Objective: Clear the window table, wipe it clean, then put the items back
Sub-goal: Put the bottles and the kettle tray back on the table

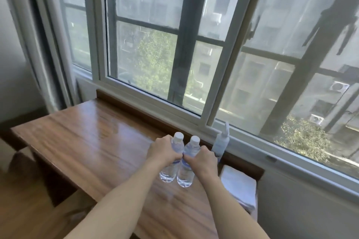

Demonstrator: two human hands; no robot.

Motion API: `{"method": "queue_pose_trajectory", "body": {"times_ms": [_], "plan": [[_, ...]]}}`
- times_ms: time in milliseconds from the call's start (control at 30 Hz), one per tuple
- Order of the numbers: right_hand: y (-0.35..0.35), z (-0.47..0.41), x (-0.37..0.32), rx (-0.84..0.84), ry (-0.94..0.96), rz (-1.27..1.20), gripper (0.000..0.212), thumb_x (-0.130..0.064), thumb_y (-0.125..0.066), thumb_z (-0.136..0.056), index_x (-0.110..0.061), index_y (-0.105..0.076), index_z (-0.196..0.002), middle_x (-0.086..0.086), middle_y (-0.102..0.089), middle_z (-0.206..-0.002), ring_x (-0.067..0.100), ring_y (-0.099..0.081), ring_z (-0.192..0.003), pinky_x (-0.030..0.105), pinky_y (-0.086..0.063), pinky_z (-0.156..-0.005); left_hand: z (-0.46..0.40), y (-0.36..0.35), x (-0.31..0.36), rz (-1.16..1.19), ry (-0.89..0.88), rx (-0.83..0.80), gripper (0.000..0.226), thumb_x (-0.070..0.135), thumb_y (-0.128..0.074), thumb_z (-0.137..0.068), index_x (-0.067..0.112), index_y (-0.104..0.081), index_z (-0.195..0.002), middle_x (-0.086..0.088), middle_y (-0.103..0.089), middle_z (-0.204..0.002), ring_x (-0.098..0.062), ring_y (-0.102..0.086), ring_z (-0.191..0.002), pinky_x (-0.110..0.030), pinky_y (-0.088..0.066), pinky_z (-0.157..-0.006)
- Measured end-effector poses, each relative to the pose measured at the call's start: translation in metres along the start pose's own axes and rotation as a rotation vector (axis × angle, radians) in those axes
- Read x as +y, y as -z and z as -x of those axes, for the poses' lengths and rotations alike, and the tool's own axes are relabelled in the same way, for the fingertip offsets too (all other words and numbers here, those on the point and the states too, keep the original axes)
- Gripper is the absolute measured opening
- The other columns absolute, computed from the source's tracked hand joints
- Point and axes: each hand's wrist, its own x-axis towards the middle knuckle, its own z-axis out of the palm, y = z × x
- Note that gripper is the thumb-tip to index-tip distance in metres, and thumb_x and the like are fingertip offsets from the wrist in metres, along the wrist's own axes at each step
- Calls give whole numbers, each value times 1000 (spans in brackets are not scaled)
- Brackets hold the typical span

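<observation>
1. A large sliding window (194, 44) fills the upper part of the view, looking out on pale buildings and green treetops. Everything below is placed relative to this window.

2. Directly under the window sits a glossy brown wooden table (87, 141), its long back edge running along the sill. The bare surface shines with reflected daylight.

3. A folded white cloth (238, 186) lies at the table's right end, just below the sill (likely the wiping cloth).

4. A pale spray bottle (221, 141) stands upright against the sill, just left of the cloth, its nozzle rising in front of the glass.

5. Two clear water bottles with white caps stand side by side, touching, a little out from the window. The left water bottle (172, 163) and the right water bottle (187, 169) both look full.

6. The left hand (162, 151) wraps its fingers around the upper body of the left water bottle. The right hand (204, 158) grips the right water bottle at the same height. Both hands are closed firmly on their bottles.

7. Handling, as a judgement: full bottles carry noticeable weight for their size, and the thin plastic walls dent under a hard squeeze. The smooth surface may slip, so holding around the upper body, where the hands are, seems sound. Whether the bottles are being lifted away or set back cannot be told.
</observation>
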Motion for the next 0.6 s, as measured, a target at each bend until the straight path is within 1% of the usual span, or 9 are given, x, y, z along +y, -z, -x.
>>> {"method": "queue_pose_trajectory", "body": {"times_ms": [100, 200, 267, 367, 500, 600], "plan": [[-23, -20, -25, -9, 12, -1, 49, -56, -74, -76, -15, -56, -94, -1, -61, -86, 19, -56, -78, 31, -40, -64, -24, 15, -24, 23, 34, 18, 50, 51, -76, -65, 29, -62, -107, 3, -69, -100, -21, -64, -99, -31, -49, -77], [-43, -43, -47, -24, 12, -19, 50, -56, -75, -75, -14, -58, -96, 1, -64, -89, 21, -60, -82, 31, -41, -66, -54, 25, -44, 13, 63, 42, 52, 48, -77, -65, 28, -63, -110, 1, -69, -104, -23, -64, -101, -31, -49, -81], [-56, -62, -62, -36, 16, -37, 49, -55, -75, -75, -14, -59, -98, 1, -63, -90, 20, -58, -81, 30, -40, -66, -77, 32, -56, -1, 68, 45, 52, 47, -78, -66, 27, -63, -112, 0, -69, -104, -24, -63, -102, -31, -48, -80], [-75, -93, -84, -63, 38, -49, 49, -53, -75, -75, -13, -60, -99, 0, -62, -89, 20, -56, -81, 30, -41, -68, -114, 40, -72, 7, 88, 58, 53, 48, -77, -65, 27, -63, -111, 0, -69, -103, -23, -62, -100, -33, -50, -81], [-98, -134, -112, -96, 45, -74, 49, -50, -77, -74, -13, -61, -103, 2, -67, -96, 23, -64, -90, 30, -45, -73, -162, 50, -89, -16, 110, 84, 53, 44, -76, -66, 25, -63, -114, -1, -68, -106, -24, -61, -104, -30, -44, -77], [-109, -157, -131, -107, 50, -58, 47, -47, -78, -76, -12, -57, -99, 1, -59, -90, 22, -55, -83, 29, -41, -72, -192, 59, -102, -10, 123, 72, 57, 43, -77, -65, 24, -63, -118, -3, -69, -109, -27, -61, -104, -33, -50, -84]]}}
